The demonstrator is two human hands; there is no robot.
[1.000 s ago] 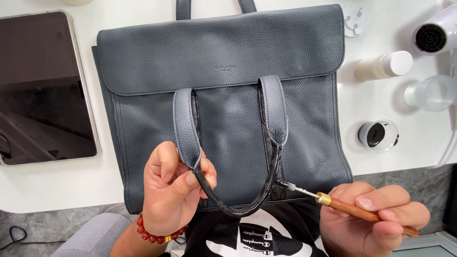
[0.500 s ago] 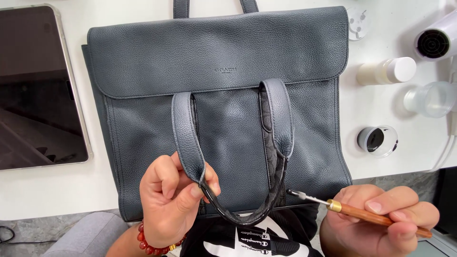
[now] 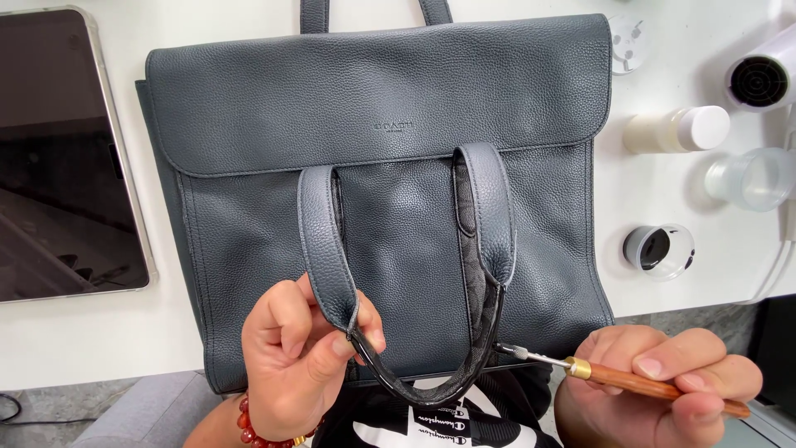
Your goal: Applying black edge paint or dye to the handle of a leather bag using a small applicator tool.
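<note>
I have the handle (image 3: pixel 398 332) of the dark blue-grey leather bag (image 3: pixel 381 191) in front of me. The bag lies flat on the white table (image 3: pixel 91 340), flap closed, its lower edge hanging just over the near side. The handle loops down from two leather tabs on the front panel, and its bottom curve is thin, dark and rough, as if the edge were bare or worn there.

My left hand (image 3: pixel 303 357) is closed in a pinch on the left end of that loop, thumb and fingertips gripping it just below the left tab and lifting it off the bag. My right hand (image 3: pixel 663 390) is wrapped shut around a wooden-handled tool (image 3: pixel 638 382) with a brass collar and a fine metal tip; the tip points left and sits just beside the right end of the loop, near or touching it, I cannot tell which.

As for progress, I judge the work on the handle edge to be early or in the middle: the lower curve looks unfinished along its whole length, while the upper tabs look clean and smooth. No stretch of it reads clearly as done.

Further out, a dark tablet (image 3: pixel 62 158) lies left of the bag. To the right stand a small cream bottle with a white cap (image 3: pixel 676 130), a clear glass cup (image 3: pixel 750 178), a small open jar (image 3: pixel 659 250) and a white hair dryer (image 3: pixel 759 79).
</note>
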